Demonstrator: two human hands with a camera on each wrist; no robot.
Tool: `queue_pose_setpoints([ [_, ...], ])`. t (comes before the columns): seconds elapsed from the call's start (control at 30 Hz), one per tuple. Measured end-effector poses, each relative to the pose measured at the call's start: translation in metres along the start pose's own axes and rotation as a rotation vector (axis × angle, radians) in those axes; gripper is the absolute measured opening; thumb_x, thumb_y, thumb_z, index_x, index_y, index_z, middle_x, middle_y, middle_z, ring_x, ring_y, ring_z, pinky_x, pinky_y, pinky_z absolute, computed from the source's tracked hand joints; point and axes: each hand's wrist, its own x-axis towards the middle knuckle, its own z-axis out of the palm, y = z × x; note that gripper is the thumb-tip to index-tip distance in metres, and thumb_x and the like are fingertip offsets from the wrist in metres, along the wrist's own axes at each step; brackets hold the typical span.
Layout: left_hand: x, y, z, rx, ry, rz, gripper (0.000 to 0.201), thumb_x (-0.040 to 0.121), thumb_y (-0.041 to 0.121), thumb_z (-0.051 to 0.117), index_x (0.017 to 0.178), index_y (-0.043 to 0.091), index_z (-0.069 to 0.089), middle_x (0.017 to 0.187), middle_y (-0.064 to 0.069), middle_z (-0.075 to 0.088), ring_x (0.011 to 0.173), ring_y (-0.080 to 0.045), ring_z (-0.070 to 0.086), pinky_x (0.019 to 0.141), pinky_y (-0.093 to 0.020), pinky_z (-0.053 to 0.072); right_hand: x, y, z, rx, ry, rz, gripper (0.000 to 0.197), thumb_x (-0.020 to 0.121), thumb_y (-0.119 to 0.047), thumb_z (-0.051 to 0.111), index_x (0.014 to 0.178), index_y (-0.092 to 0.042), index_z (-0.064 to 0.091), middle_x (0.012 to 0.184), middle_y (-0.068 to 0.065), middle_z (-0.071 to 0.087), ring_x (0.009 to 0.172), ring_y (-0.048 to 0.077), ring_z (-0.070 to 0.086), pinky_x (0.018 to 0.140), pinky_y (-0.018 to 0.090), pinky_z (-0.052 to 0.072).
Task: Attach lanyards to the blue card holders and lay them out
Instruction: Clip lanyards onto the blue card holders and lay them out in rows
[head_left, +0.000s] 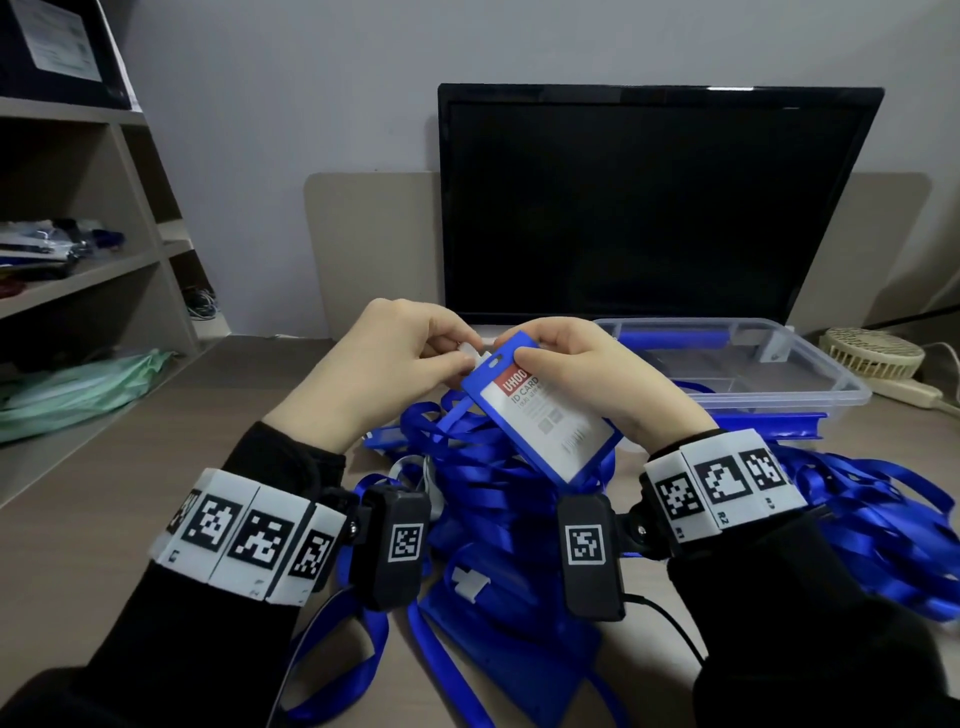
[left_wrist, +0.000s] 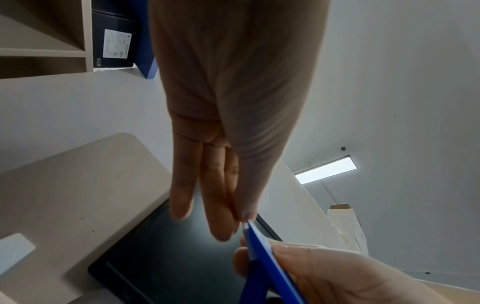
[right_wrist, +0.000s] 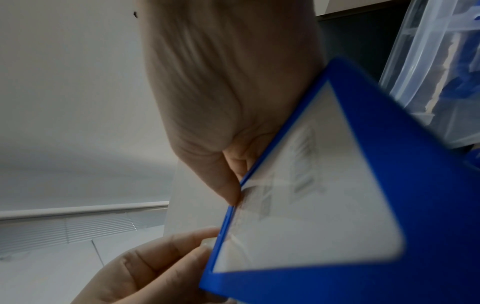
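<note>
A blue card holder with a white insert is held up over the desk, tilted. My right hand grips its top end, thumb on the front near the slot. My left hand pinches a small white lanyard clip at that top edge. In the right wrist view the card holder fills the frame, with the clip at its edge. In the left wrist view my left fingers meet the holder's blue edge. A heap of blue lanyards lies under my hands.
A clear plastic bin sits at the right behind my hands, in front of a dark monitor. Another blue holder lies near the desk's front. More lanyards spread right. Shelves stand at the left; a small fan far right.
</note>
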Motion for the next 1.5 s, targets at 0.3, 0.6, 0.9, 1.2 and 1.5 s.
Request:
queue_pose_setpoints([
  [0.3,0.0,-0.001,0.006,0.292,-0.005,0.15,0.014,0.089,0.025,0.064,0.097,0.018,0.073,0.089,0.006,0.068,0.081,-0.007,0.06,0.077,-0.027,0.051,-0.004,0.0,-0.005,-0.037,-0.024,0.0,0.02,0.097,-0.017,0.049,0.11,-0.021,0.065,0.088,-0.012,0.067,0.078,0.004,0.066,0.07,0.019,0.052],
  [0.6,0.001,0.005,0.004,0.137,0.035,0.241,0.011,0.089,0.025,0.063,0.092,0.02,0.073,0.085,0.007,0.069,0.08,-0.006,0.062,0.071,-0.02,0.048,-0.01,-0.004,-0.012,0.017,-0.068,-0.014,0.02,0.097,-0.017,0.049,0.105,-0.016,0.068,0.092,0.007,0.071,0.077,0.013,0.065,0.072,0.027,0.051],
  [0.9,0.002,0.007,0.015,0.169,0.075,0.327,0.021,0.089,0.031,0.054,0.097,0.019,0.07,0.086,0.008,0.066,0.083,-0.006,0.06,0.07,-0.012,0.042,-0.009,0.0,-0.017,0.014,-0.072,-0.024,0.02,0.097,-0.018,0.048,0.101,-0.017,0.068,0.095,0.012,0.072,0.081,0.021,0.067,0.076,0.035,0.051],
  [1.2,0.0,0.005,0.016,0.154,-0.015,0.265,0.033,0.095,0.026,0.053,0.126,0.033,0.059,0.098,0.011,0.068,0.093,-0.004,0.062,0.078,-0.02,0.051,-0.005,0.001,-0.008,0.0,0.003,-0.061,0.021,0.096,-0.017,0.051,0.108,-0.017,0.068,0.094,0.007,0.073,0.085,0.017,0.071,0.078,0.034,0.055],
  [1.5,0.001,0.009,0.004,0.106,0.277,0.319,0.029,0.092,0.025,0.055,0.117,0.016,0.066,0.099,0.011,0.064,0.098,-0.003,0.062,0.074,-0.013,0.048,-0.01,-0.005,-0.006,0.086,-0.052,-0.078,0.023,0.095,-0.02,0.053,0.115,-0.017,0.062,0.106,0.003,0.072,0.1,0.021,0.068,0.093,0.043,0.052],
])
